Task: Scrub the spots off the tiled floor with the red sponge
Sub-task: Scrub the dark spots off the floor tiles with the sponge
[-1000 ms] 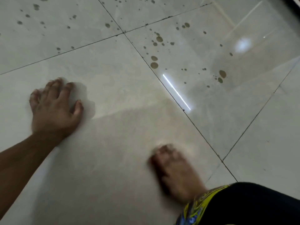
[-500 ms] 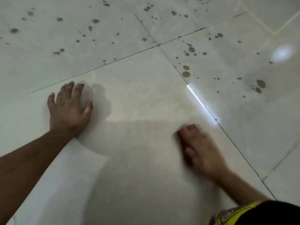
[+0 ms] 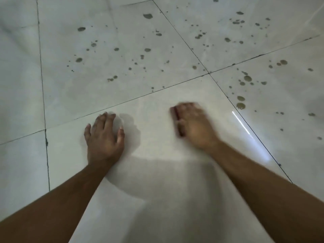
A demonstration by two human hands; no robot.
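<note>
My right hand (image 3: 194, 126) is blurred with motion and presses the red sponge (image 3: 176, 113) against the near floor tile (image 3: 157, 172); only a thin red strip of the sponge shows at the hand's left edge. My left hand (image 3: 104, 135) lies flat on the same tile, fingers spread, holding nothing. Dark brown spots (image 3: 241, 102) lie on the tile to the right, and several more spots (image 3: 114, 78) dot the tiles beyond the grout line (image 3: 157, 88).
Glossy pale tiles spread all around, split by dark grout lines. A bright light streak (image 3: 249, 134) reflects along the grout right of my right hand. My body's shadow (image 3: 166, 181) covers the near tile.
My right hand has slid the sponge forward across the near tile, toward the far grout line. The view has tilted up and right, showing more spotted tiles. My left hand stays planted.
</note>
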